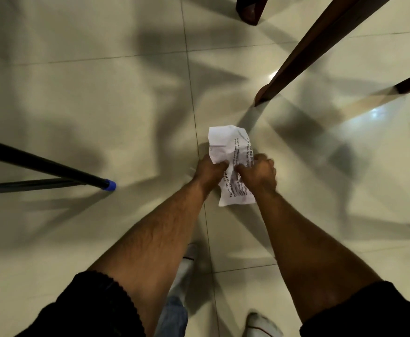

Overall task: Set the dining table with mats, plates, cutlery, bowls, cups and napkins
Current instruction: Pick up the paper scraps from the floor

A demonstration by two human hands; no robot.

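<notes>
A creased white sheet of paper (228, 147) with black printed text is held in front of me over the tiled floor. My left hand (210, 170) grips its left edge and my right hand (260, 175) grips its right side, both fists closed on it. The paper's lower end hangs below my hands. No mats, plates, cutlery, bowls, cups or napkins are in view. The picture is blurred by motion.
Pale glossy floor tiles (102, 93) fill the view. Dark wooden furniture legs (320, 45) stand at the upper right. A black tripod leg with a blue foot (109, 185) reaches in from the left. My white shoes (260, 323) show at the bottom.
</notes>
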